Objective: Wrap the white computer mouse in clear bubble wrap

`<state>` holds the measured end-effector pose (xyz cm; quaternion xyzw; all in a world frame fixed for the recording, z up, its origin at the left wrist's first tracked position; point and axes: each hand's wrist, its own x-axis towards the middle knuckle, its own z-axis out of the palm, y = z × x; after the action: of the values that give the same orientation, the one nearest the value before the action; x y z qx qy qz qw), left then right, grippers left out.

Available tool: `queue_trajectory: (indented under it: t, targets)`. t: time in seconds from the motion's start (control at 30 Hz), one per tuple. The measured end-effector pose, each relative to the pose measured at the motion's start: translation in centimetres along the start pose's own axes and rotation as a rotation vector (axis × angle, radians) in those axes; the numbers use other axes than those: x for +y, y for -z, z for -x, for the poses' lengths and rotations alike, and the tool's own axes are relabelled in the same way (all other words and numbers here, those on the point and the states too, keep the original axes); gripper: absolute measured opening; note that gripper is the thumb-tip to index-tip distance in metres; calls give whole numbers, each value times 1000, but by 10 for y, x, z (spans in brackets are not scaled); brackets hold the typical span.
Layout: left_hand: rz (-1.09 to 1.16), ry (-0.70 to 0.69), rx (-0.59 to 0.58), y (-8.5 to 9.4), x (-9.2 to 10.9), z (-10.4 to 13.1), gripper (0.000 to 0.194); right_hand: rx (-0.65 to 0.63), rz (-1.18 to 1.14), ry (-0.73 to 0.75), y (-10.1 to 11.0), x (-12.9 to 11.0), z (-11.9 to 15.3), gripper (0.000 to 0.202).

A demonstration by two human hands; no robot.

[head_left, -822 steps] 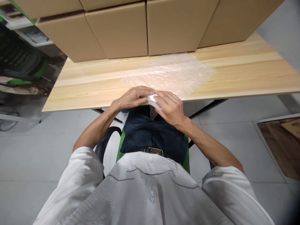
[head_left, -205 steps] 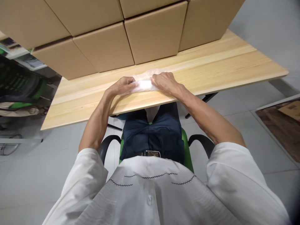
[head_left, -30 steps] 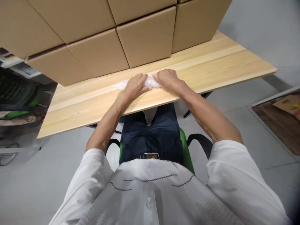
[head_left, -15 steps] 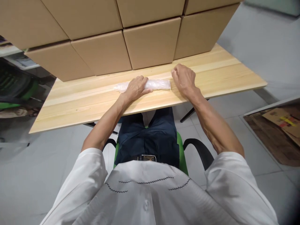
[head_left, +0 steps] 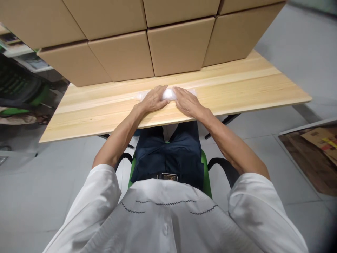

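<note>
A slim roll of whitish, see-through plastic wrap (head_left: 169, 94) lies lengthwise on the wooden table (head_left: 252, 84). What it may contain cannot be made out. My left hand (head_left: 154, 99) curves over its left part, thumb on the near side. Over its right part my right hand (head_left: 187, 102) is pressed down in the same way, fingers bent around the roll. Between the two hands a short bright stretch of plastic shows, and both ends stick out past them.
Stacked cardboard boxes (head_left: 181, 49) stand along the table's far side. A green chair (head_left: 206, 175) with black armrests is beneath me. Flattened cardboard (head_left: 316, 147) lies low at the right. At the left are a dark chair (head_left: 21, 80) and shelves (head_left: 34, 61).
My right hand has come left from beside the roll's right end, out of a fist, and taken hold of the roll. My left hand stays on it. The view has shifted slightly.
</note>
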<state>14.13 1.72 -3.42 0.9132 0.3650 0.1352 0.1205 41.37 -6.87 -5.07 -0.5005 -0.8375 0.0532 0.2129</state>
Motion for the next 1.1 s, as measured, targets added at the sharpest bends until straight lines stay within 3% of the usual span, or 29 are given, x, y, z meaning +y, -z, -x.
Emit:
queue_trajectory:
  t: [0.13,0.33,0.6,0.93,1.1]
  targets:
    - [-11,80,-9,4,-6,9,103,22,24,-24,-1,-3,-1,86]
    - [34,93,103,-13,-17,7,93,5,61,-69,1,-15,-3,82]
    - [107,90,253,-30,-43,0,75,-27,113,-182,14,-35,-4,55]
    - [159,178,399,-36,-31,-1,43,-29,155,-250,17,-59,-13,47]
    - [138,249,348,-23,-22,1,29,-19,170,-257,15,-61,-16,47]
